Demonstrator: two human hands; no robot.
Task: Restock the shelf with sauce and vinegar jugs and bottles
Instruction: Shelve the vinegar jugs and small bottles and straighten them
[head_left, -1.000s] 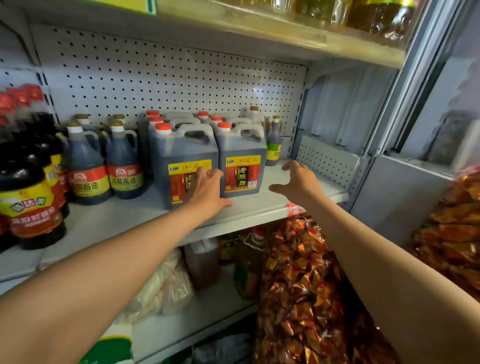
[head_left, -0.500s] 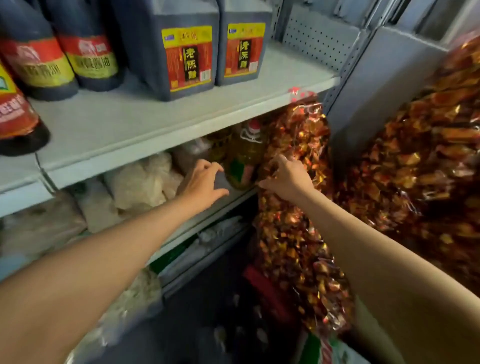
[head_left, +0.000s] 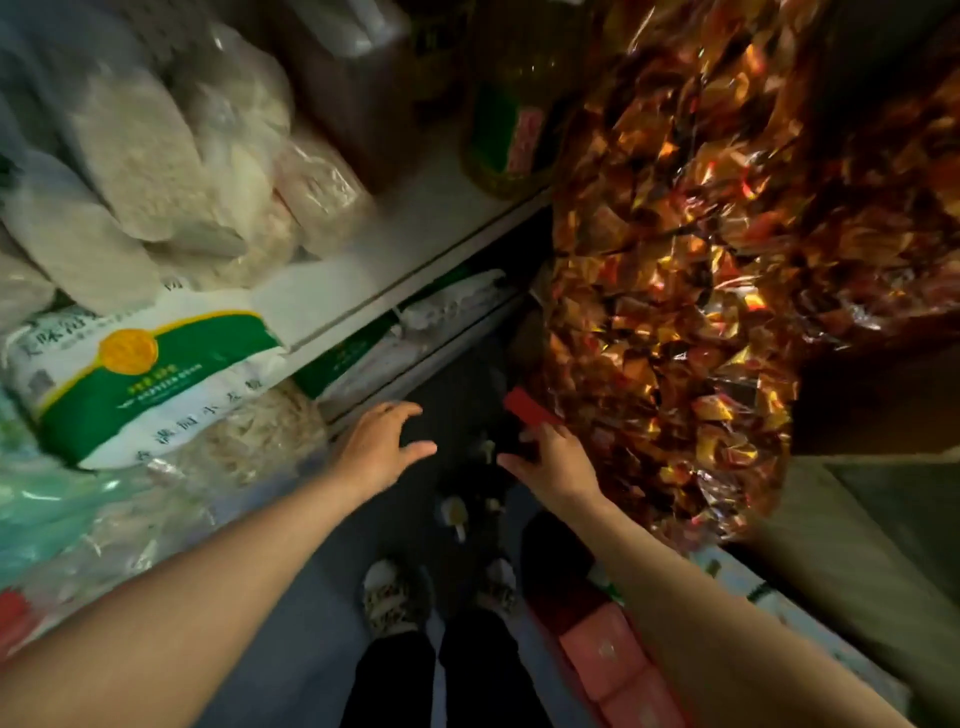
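Left hand (head_left: 382, 447): fingers spread and loosely curved, palm down, holding nothing. Right hand (head_left: 553, 460): fingers extended forward and down, likewise empty as far as visible; fingertips partly lost in the dark. Both hands reaching downward toward the floor (head_left: 311, 597), with a gap between them.

In that gap, low on the floor: a cluster of dark upright bottles (head_left: 475, 486), identifiable only by pale caps; bodies too dark and blurred to count or to read. Judged to be the stock for the shelf. Long axis of each bottle apparently vertical, caps pointing up toward the camera. Cluster located just below and between the hands, slightly nearer the right hand; a top-down approach to the necks therefore indicated.

Red tag (head_left: 530, 413) just beyond the right fingertips, at the edge of the foil-wrapped candy bags (head_left: 675, 260) hanging to the right.

To the left: lower shelf (head_left: 395, 244) carrying white flour sacks (head_left: 145, 156) and a yellowish oil bottle (head_left: 511, 119); green-and-white sack (head_left: 145, 379) below the shelf edge.

Beneath the arms: slippered feet (head_left: 397, 597) on the floor; pink boxes (head_left: 608, 660) at lower right
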